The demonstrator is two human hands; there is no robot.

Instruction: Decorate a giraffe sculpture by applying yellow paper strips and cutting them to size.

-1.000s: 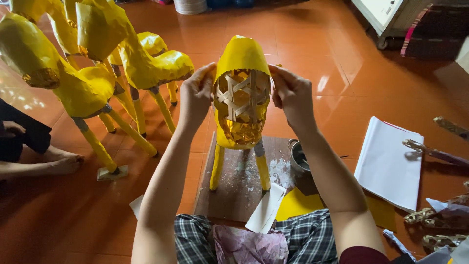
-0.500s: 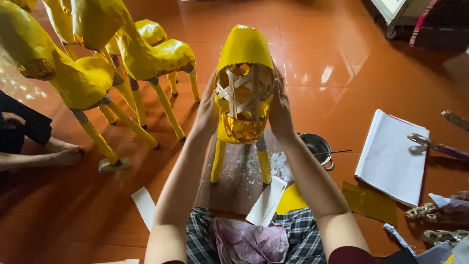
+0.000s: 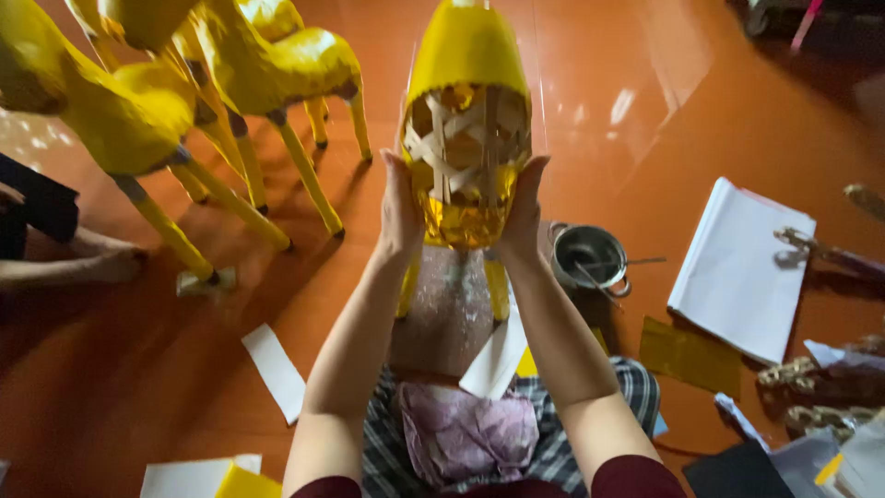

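A yellow paper-covered animal figure (image 3: 467,55) with a woven bamboo frame showing at its open end stands on two yellow legs over a wooden board (image 3: 447,314). My left hand (image 3: 399,207) presses flat against its left side. My right hand (image 3: 524,207) presses against its right side. Both hands grip the figure low down, near the shiny yellow cellophane at the bottom of the opening.
Finished yellow figures (image 3: 221,74) stand at the upper left on the orange tiled floor. Another person's foot (image 3: 101,266) lies at the left. A metal pot (image 3: 590,256), a stack of white paper (image 3: 737,267), a yellow sheet (image 3: 690,355) and paper strips (image 3: 275,369) lie around.
The view has closed in on the figure. My hands slid from its upper sides down to the lower sides of the open end.
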